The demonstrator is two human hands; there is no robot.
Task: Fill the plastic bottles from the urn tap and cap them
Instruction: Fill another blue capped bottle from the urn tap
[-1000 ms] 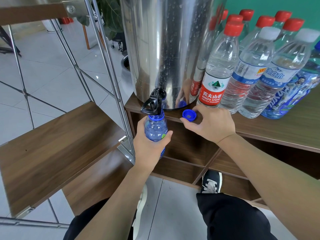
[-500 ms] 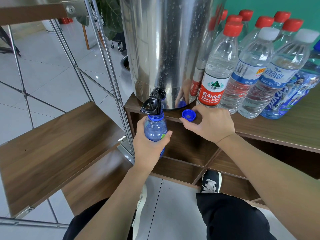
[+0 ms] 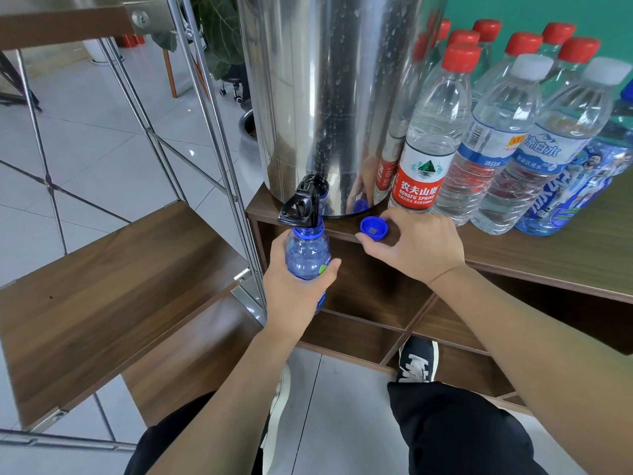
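A dark wood tabletop stands against a green wall over a pale tiled floor, with a steel-framed wooden shelf to the left. On the tabletop sits a tall steel urn, and beside it a cluster of capped bottles, red and white tops, all standing upright. The urn's black tap juts past the tabletop edge, and a blue bottle is held just beneath it, its open neck right at the spout. The left hand is wrapped around this bottle, fingers curled round the far side and thumb across the front, bearing its full weight in the air. The right hand rests at the tabletop edge, thumb and fingertips lightly pinching the blue cap, which lies open side up near the urn's base. Whether water is flowing cannot be told. The likely risks: the neck drifting off the spout so water runs down the cabinet front and onto the floor, overfilling if the tap is not shut in time, or the wet bottle slipping as it grows heavier. The cap sits close to the edge and could be nudged off.
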